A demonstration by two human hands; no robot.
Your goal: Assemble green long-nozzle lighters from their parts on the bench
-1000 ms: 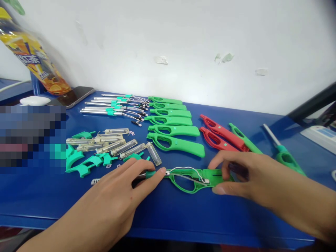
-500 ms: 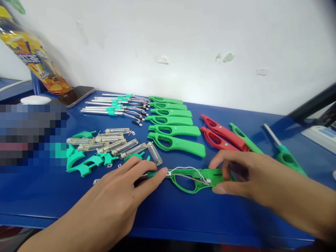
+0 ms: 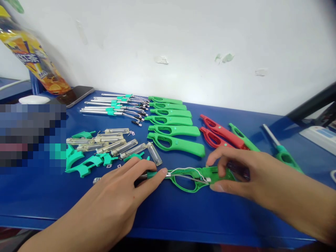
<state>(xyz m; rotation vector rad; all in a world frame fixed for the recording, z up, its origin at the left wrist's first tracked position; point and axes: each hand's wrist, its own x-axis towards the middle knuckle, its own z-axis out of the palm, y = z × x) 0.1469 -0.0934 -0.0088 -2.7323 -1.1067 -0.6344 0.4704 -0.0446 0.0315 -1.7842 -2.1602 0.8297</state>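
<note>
Wall [image 3: 183, 38]: smooth and white, marked by small torn patches [image 3: 162, 60] with ragged edges
Open green shell [image 3: 216, 175]: thin moulded plastic, lying hollow side up between the hands near the front of the table; it has an oval trigger loop, raised inner ribs and a broad handle end
Metal tube [image 3: 168, 174]: shiny and round, with a teal collar, at the narrow end of the shell
White wire [image 3: 188, 168]: thin, arched over the shell to a small pale tip at a black part
Left hand [image 3: 126, 185]: narrow grip, the tube held between thumb and fingers
Right hand [image 3: 244, 171]: wider grip, fingers curled and thumb at the near edge, holding the handle end; a dark glossy thing [image 3: 238, 171] sits within the hand, too hidden to name
Green shells [image 3: 174, 131]: matt, curved, stacked in a column beyond the hands
Wired tubes [image 3: 105, 103]: slim metal with teal collars, beside that column
Clear cartridges [image 3: 123, 147]: see-through and oblong, heaped near curved teal plastic pieces [image 3: 90, 162]
Red shells [image 3: 223, 131]: two, slanting, near another green one
Table [image 3: 183, 217]: deep blue, smooth, faintly glossy, with a straight front edge
Far left: a leaning bottle [image 3: 39, 57] with a yellow-orange label, near a dark flat phone [image 3: 78, 95]
</note>
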